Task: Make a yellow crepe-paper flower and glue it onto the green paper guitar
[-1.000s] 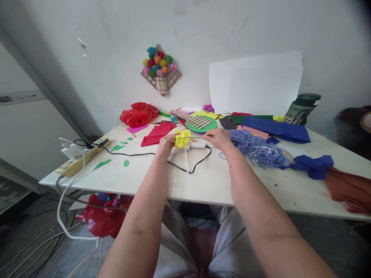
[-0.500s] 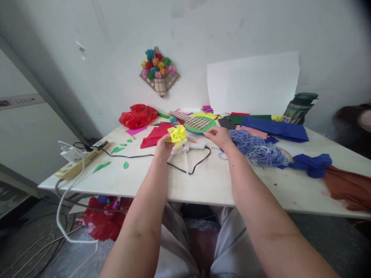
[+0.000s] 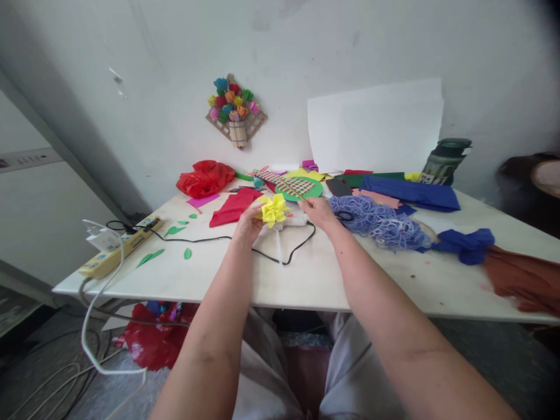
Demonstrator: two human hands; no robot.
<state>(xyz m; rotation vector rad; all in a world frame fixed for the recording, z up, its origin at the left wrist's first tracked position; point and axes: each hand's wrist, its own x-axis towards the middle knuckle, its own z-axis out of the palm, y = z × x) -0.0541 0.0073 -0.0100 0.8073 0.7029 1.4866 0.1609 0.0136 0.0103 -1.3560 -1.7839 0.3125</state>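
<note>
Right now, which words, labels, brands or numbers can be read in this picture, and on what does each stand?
No text can be read.
Power strip: stickers too blurred.
Dark green bottle: label print too blurred.
Grey wall panel: marks too small.

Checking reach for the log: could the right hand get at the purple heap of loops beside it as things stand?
Probably yes. The right hand lies just beside the purple heap, with nothing standing between them. Its fingers are curled as if pinching something thin, though, so it may not be free to grasp.
</note>
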